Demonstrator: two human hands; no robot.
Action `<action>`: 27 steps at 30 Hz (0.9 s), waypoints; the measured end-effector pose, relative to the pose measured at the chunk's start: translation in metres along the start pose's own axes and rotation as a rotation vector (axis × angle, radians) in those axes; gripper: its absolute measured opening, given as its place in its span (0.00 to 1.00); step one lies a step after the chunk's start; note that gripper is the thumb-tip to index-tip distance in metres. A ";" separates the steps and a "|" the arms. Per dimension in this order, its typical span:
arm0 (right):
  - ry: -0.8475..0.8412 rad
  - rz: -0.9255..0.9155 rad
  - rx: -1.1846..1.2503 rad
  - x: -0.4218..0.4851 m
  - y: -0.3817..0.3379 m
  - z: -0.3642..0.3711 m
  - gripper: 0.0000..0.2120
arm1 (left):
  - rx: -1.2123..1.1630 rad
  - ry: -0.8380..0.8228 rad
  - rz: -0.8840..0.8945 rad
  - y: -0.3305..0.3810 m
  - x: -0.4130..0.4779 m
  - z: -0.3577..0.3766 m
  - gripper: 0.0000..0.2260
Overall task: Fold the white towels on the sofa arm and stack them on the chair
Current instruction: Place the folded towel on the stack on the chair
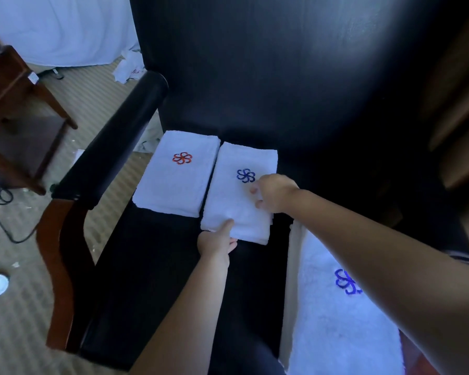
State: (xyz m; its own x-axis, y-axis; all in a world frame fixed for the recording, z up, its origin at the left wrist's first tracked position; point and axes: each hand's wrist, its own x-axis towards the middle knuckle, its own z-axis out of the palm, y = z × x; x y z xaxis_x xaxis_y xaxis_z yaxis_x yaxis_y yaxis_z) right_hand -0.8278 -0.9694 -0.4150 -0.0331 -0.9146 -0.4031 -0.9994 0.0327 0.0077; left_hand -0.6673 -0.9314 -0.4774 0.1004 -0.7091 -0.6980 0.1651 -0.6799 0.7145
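Two folded white towels lie side by side on your black chair seat (160, 266): the red-emblem towel (173, 182) at left, the blue-emblem towel (234, 204) just beside it at right. Your left grip (217, 243) pinches the blue-emblem towel's near edge, thumb on top. Your right grip (274, 193) curls over its right edge, holding it. A third towel (336, 328) lies flat at near right.

This looks like a hotel bedroom. Behind and left of the black leather armchair (255, 77) hangs a bed's white linen (60, 28), with crumpled white cloth (129, 67) heaped on the striped carpet (25, 307) there. On the armchair's seat lie a folded red-crested towel (173, 182) and a blue-crested towel (233, 204), both bearing the same flower emblem.
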 end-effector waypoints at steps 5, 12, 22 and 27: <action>-0.076 -0.062 -0.208 -0.040 -0.034 0.016 0.14 | 0.053 0.031 -0.045 -0.031 -0.048 -0.043 0.11; -0.076 -0.140 -0.275 -0.113 -0.080 0.035 0.06 | 0.116 0.039 -0.090 -0.085 -0.114 -0.104 0.14; 0.188 -0.042 -0.015 -0.095 -0.086 0.024 0.10 | 0.608 0.198 0.377 -0.033 -0.081 -0.162 0.15; 0.321 -0.128 -0.068 -0.033 -0.091 0.014 0.13 | 1.163 0.280 1.000 0.036 -0.006 -0.132 0.16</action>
State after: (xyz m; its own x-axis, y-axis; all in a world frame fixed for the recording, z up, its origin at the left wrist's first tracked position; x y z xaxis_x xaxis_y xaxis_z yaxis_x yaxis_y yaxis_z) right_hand -0.7358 -0.9365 -0.4147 0.1027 -0.9900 -0.0964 -0.9934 -0.1071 0.0414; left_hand -0.5327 -0.9272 -0.4537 -0.1035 -0.9790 0.1756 -0.8875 0.1706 0.4280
